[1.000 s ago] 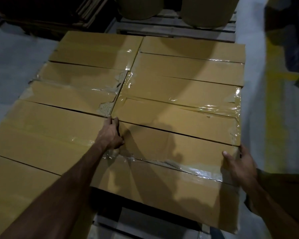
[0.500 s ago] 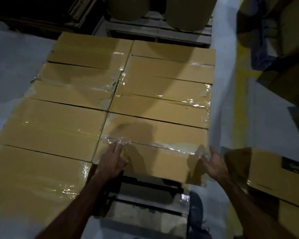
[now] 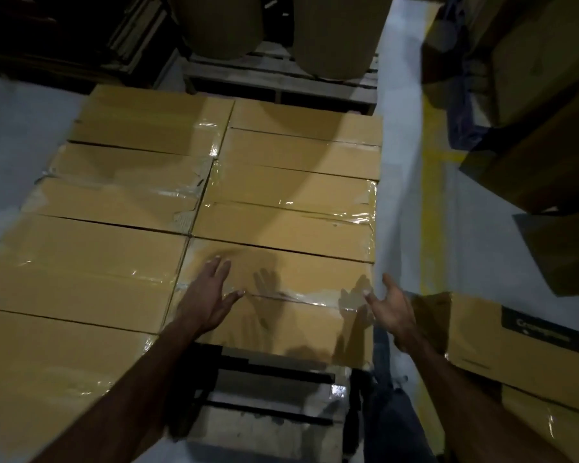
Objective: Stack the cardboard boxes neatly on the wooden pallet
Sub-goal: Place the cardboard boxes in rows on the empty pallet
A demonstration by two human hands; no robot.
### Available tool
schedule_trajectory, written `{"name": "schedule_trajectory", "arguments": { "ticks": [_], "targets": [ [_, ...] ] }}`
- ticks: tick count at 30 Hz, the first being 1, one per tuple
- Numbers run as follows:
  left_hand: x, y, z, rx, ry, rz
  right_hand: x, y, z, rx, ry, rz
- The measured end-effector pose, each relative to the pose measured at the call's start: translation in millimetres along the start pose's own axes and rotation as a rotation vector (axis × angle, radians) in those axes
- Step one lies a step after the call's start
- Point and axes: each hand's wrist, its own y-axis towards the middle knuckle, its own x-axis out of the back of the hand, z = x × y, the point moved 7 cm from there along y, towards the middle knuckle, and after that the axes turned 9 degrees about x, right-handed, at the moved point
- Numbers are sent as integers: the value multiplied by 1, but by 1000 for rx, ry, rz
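- Left column of cardboard boxes [image 3: 91,262]: lying flat in a layer, well to the left of the left-hand fingers; lids sealed with clear tape, contents hidden
- Left hand [image 3: 205,304]: palm down over the nearest box, fingers [image 3: 222,267] straight and spread, holding nothing; whether the palm presses the lid or hovers just above it cannot be told
- Nearest box [image 3: 281,315]: under and between the two hands, last in the right column, butted against the box beyond the fingertips; taped seam across the lid, contents hidden
- Wooden pallet [image 3: 268,396]: slats bare below the wrists, nearer than the nearest box; one box space on the right column looks unfilled
- Right hand [image 3: 393,310]: beside the right end of the nearest box, palm turned inward, fingers [image 3: 372,300] loose and parted, gripping nothing
- Loose boxes [image 3: 522,342]: stacked to the right of the right-hand fingers, off the pallet; top one bears a dark label, text too blurred to read
- Step in hand, as judged: box set down and squared in its row, hands free of it
- Next move, as judged: turn right, take a loose box by both ends, and lay it in the bare space flush with the row
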Motion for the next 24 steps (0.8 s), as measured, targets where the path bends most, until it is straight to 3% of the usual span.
{"name": "schedule_trajectory", "arguments": {
  "ticks": [7, 14, 24],
  "targets": [
    [10, 148, 29, 97, 75, -47, -11, 193, 25, 127, -20, -49],
    [37, 273, 33, 235, 6, -92, 10, 342, 72, 190, -118, -157],
    [56, 386, 64, 247, 80, -117, -7, 390, 65, 132, -138, -330]
  ]
}}
